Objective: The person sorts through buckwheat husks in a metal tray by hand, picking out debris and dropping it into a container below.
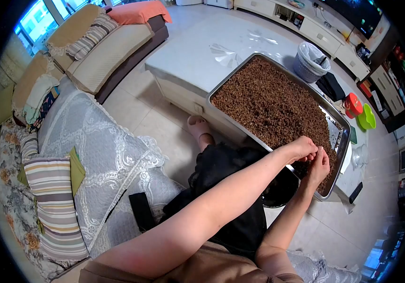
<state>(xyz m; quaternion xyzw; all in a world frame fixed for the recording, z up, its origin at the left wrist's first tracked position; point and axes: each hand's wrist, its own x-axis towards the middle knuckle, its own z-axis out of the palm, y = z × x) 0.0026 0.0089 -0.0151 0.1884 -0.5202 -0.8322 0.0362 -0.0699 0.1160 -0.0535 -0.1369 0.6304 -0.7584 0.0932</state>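
Note:
A large metal tray [338, 126] holds a thick layer of small brown, crumbly, dried-looking pieces [273, 101]. Over its near right end, my left hand [302, 148] and my right hand [320, 166] meet, the fingertips of both pinched close together. Whatever lies between those fingers is too small to make out. Some metal shows bare along the tray's right side, with a few loose bits on it. Below the near rim, by my lap, is a dark bowl-like container [281, 188], partly hidden by my left forearm.
The tray rests on a white table [179, 66]. Around it are a lined bin [310, 63], a red container [352, 105], a green bowl [366, 117], a glass jar [360, 155] and a remote [355, 192]. A black phone [142, 212] lies on the sofa [89, 137] beside me.

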